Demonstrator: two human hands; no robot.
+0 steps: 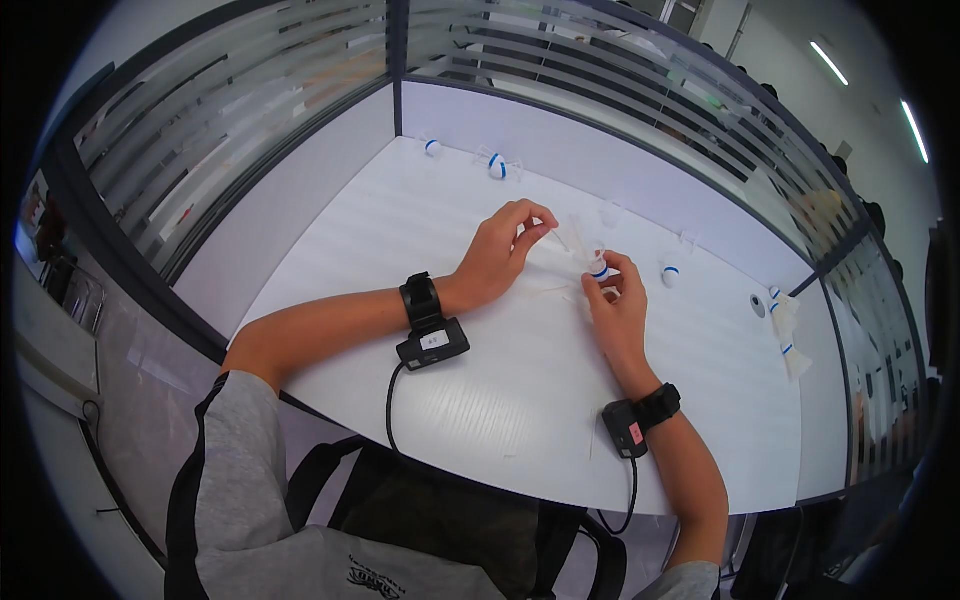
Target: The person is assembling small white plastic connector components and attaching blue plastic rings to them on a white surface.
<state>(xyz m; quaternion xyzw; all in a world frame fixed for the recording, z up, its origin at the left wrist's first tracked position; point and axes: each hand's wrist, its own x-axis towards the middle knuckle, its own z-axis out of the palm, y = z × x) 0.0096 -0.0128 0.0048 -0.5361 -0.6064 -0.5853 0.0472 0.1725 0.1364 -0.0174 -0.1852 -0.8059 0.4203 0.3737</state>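
Black wrist units (433,343) on both arms, white table (500,400) below. Right hand (620,305) pinches blue-banded ball (600,271) between thumb and fingers, clear film (580,235) just beside. Left hand (497,250) pinched, thumb to fingertips, apparently on thin strand; too fine to confirm. Grey disc (757,306) off right. Two similar balls (498,166) near back panel (560,140).
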